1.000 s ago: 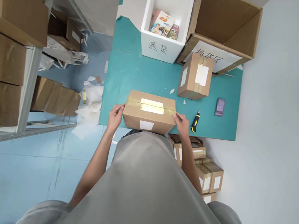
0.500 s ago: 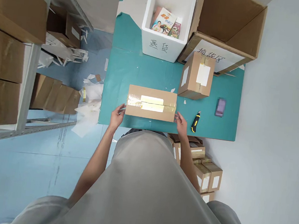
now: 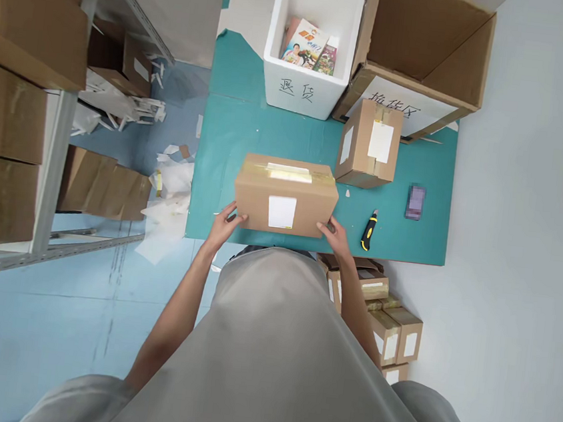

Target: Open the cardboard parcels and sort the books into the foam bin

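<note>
A long taped cardboard box (image 3: 256, 207) is tilted over the green tabletop, its white-labelled side facing me and its taped top leaning away. My left hand (image 3: 224, 224) grips the lower left corner, thumb on the near side and fingers around the end. At the lower right corner, my right hand (image 3: 335, 234) holds it the same way. Just right of that hand lies a black and yellow utility knife (image 3: 368, 231). A smaller taped box (image 3: 360, 172) with white labels stands behind, to the right.
A white foam bin (image 3: 293, 95) with several booklets (image 3: 306, 44) and a big open carton (image 3: 425, 85) stand at the table's back. A blurred phone-like object (image 3: 415, 202) lies right. Shelves (image 3: 54, 174) with cartons rise at left; labelled boxes (image 3: 394, 337) are stacked below right.
The long box has tipped away from me, so its labelled near side now shows. Both thumbs have come round onto that side.
</note>
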`<state>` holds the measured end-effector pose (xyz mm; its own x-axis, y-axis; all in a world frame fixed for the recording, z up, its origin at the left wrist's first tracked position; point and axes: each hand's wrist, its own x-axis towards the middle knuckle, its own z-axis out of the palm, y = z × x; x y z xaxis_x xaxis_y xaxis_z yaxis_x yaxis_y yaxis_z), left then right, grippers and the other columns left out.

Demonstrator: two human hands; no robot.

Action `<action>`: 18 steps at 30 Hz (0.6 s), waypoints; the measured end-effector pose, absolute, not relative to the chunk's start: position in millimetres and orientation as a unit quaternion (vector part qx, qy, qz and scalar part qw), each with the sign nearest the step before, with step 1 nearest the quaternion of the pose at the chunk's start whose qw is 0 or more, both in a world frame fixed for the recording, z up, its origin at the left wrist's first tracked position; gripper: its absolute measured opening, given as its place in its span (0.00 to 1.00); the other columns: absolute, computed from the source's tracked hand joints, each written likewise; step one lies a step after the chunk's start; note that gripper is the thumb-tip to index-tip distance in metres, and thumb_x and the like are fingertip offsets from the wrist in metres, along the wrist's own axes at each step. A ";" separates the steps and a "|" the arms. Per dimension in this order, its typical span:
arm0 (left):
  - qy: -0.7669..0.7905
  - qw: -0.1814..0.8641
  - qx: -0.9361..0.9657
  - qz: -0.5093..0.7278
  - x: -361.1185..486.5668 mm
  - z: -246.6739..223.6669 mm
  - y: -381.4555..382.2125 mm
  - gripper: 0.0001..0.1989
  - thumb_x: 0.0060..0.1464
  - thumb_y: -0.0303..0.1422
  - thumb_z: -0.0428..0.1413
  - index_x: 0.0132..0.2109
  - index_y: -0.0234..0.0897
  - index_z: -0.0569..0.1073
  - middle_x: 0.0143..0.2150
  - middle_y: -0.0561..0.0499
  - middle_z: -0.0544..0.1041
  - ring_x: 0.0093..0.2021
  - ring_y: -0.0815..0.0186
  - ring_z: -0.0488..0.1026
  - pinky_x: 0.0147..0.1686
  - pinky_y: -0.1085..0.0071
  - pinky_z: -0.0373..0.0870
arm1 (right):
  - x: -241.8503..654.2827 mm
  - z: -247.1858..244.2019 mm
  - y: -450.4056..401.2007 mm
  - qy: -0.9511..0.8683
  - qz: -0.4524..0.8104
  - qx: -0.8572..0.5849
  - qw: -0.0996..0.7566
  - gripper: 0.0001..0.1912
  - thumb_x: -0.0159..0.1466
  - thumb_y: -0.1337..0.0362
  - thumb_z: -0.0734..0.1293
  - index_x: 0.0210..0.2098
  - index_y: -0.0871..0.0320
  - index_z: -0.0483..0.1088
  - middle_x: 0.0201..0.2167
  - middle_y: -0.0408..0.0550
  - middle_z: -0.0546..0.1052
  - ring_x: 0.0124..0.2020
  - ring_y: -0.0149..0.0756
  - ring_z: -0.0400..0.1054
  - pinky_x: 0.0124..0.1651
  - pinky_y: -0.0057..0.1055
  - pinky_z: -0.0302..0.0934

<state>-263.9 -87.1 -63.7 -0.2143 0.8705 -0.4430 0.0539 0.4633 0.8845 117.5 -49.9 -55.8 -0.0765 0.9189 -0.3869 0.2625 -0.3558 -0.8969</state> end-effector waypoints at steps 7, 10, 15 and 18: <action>0.690 0.485 0.354 0.405 -262.2 -51.4 -79.0 0.32 0.62 0.53 0.63 0.65 0.39 0.79 0.68 0.41 0.77 0.63 0.50 0.77 0.67 0.55 0.71 | 109.4 -40.7 -39.0 -0.474 0.556 -0.611 0.305 0.38 0.64 0.36 0.72 0.64 0.53 0.77 0.65 0.47 0.78 0.67 0.52 0.72 0.71 0.50 0.67; 0.678 0.511 0.312 0.426 -266.5 -65.8 -84.8 0.32 0.66 0.56 0.58 0.66 0.39 0.77 0.67 0.40 0.77 0.67 0.50 0.75 0.68 0.53 0.71 | 115.2 -52.8 -48.6 -0.411 0.585 -0.627 0.309 0.39 0.67 0.34 0.66 0.67 0.51 0.74 0.69 0.48 0.75 0.68 0.54 0.71 0.70 0.53 0.68; 0.748 0.495 0.228 0.378 -266.7 -93.5 -106.5 0.24 0.64 0.44 0.58 0.60 0.35 0.79 0.61 0.37 0.81 0.61 0.51 0.79 0.63 0.50 0.75 | 117.1 -74.8 -72.5 -0.407 0.564 -0.657 0.289 0.37 0.62 0.41 0.68 0.62 0.57 0.78 0.62 0.56 0.80 0.64 0.57 0.74 0.69 0.58 0.66; 0.756 0.486 0.248 0.361 -262.6 -101.0 -115.5 0.18 0.54 0.34 0.63 0.51 0.34 0.82 0.54 0.39 0.84 0.57 0.49 0.81 0.64 0.48 0.73 | 110.2 -78.6 -80.9 -0.425 0.566 -0.648 0.280 0.34 0.56 0.44 0.72 0.57 0.56 0.81 0.57 0.54 0.83 0.62 0.57 0.75 0.70 0.57 0.64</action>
